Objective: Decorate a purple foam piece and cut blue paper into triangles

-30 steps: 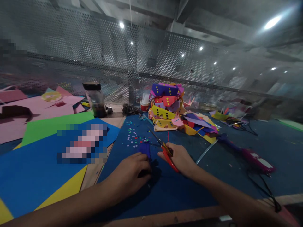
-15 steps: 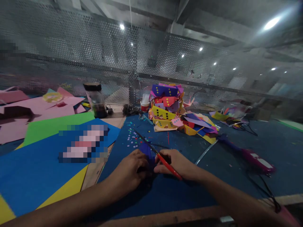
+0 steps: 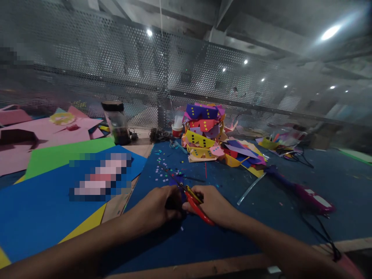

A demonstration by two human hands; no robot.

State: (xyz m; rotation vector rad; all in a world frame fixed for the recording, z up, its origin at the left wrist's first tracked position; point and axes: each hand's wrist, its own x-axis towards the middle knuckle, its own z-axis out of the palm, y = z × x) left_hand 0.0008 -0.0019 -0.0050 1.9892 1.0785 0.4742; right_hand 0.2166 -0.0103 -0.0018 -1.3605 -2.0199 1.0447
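My right hand (image 3: 213,201) is closed around a pair of scissors (image 3: 200,211) with red and yellow handles, the dark blades pointing up and to the left. Close beside it, my left hand (image 3: 161,203) is closed on a dark blue piece of paper (image 3: 177,180), whose upper end sticks out above the fingers. The blades cross in front of this paper; whether they touch it I cannot tell. Small coloured paper bits (image 3: 164,170) lie scattered on the dark blue tabletop (image 3: 221,240) just beyond the hands.
Behind stands a stack of colourful paper masks (image 3: 200,139), with loose paper sheets (image 3: 247,153) to its right. A purple glue gun (image 3: 314,197) and a clear glue stick (image 3: 251,189) lie right. On the left are blue card (image 3: 43,217) and a lidded jar (image 3: 116,124).
The scissors have turned in my right hand, so the yellow handle part now shows beside the red. Both hands have shifted slightly left. A small pale bit now lies below the hands.
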